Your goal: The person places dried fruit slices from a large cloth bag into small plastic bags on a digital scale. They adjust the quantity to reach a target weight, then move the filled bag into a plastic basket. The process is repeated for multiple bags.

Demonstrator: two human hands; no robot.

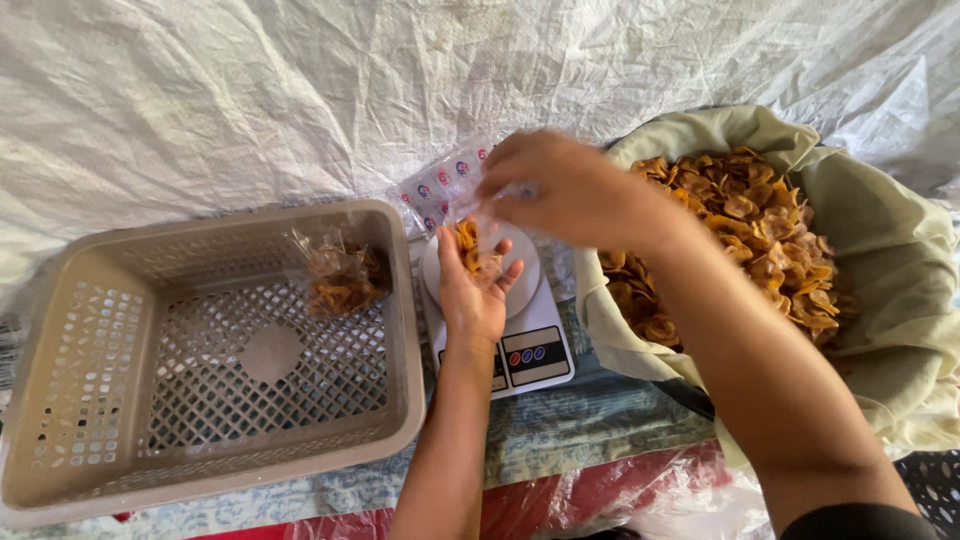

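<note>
Right hand [575,190] pinches clear bag [478,215] top over scale [500,320]. Left hand [472,285], fingers wide, cups chips [470,240] beneath. Basket [60,400] left holds filled bag [342,278]; chip bin [880,230] right.

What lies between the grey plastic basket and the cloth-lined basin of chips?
In the head view, a white kitchen scale stands between the grey basket and the chip basin. Over it the left hand holds chips, beside the right hand.

Clear chip bag [343,277] in basket [60,330]; printed clear bags [440,185] behind scale [535,355].
</note>
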